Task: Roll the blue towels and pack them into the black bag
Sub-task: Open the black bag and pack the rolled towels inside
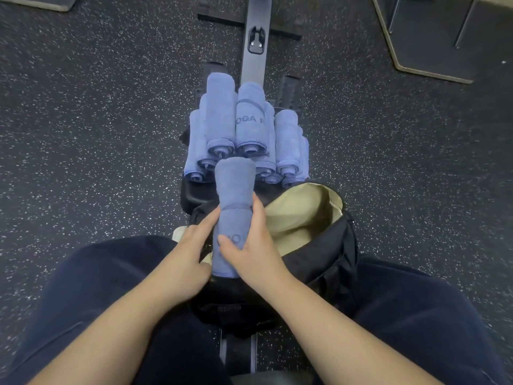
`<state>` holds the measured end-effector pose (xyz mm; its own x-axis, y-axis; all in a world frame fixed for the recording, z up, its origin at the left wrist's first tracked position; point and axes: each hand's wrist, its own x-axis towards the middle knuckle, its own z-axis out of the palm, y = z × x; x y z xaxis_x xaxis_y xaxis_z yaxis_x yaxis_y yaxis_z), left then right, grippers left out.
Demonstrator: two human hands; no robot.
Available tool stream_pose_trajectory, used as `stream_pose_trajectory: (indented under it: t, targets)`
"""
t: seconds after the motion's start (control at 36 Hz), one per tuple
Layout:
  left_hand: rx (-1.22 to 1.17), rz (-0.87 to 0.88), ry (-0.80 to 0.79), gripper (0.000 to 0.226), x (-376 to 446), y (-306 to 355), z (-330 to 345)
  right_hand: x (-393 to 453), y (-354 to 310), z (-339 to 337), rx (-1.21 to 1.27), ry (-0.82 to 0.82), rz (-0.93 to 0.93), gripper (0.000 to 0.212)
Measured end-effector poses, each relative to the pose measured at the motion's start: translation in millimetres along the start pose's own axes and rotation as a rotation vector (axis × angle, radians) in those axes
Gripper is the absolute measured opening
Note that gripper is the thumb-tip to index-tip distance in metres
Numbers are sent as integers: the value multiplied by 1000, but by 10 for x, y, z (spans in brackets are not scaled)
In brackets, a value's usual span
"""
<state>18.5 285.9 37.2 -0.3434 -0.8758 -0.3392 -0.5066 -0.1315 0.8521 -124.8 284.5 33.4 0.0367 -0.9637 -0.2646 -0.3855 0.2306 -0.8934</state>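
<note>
Right hand (251,243): grips the rolled blue towel (234,207) from its right side, thumb across the front over the printed letters, fingers curled behind.
Left hand (188,254): fingers straight, tips touching the towel's left side; not wrapped round it.
Held towel: tight roll, pointing away from the person, dark band round its middle, lower end at the bag's near edge, top end in front of the stack.
Black bag (327,254): between the knees, open, beige lining showing, to the right of the held roll.
Towel stack (244,129): approx a dozen rolled blue towels piled just beyond the bag, ends toward the camera; one shows "OGA" print.
Under the stack: black machine w/ a long rail (254,37) running away.
Floor (97,120): dark speckled rubber.
Legs: dark trousers (111,287), both sides of the bag.
</note>
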Motion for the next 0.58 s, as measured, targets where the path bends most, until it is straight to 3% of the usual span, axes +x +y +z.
stream_pose_trajectory:
  t: [0.22,0.42,0.58]
  targets:
    - [-105,43,3,102,-14,25,5,90,-104,6,293,48,-23,57]
    - [-212,77,35,86,-61,177,23,112,-115,18,366,93,-66,56]
    - [-148,89,27,75,-43,40,12,117,-152,44,426,2,-77,59]
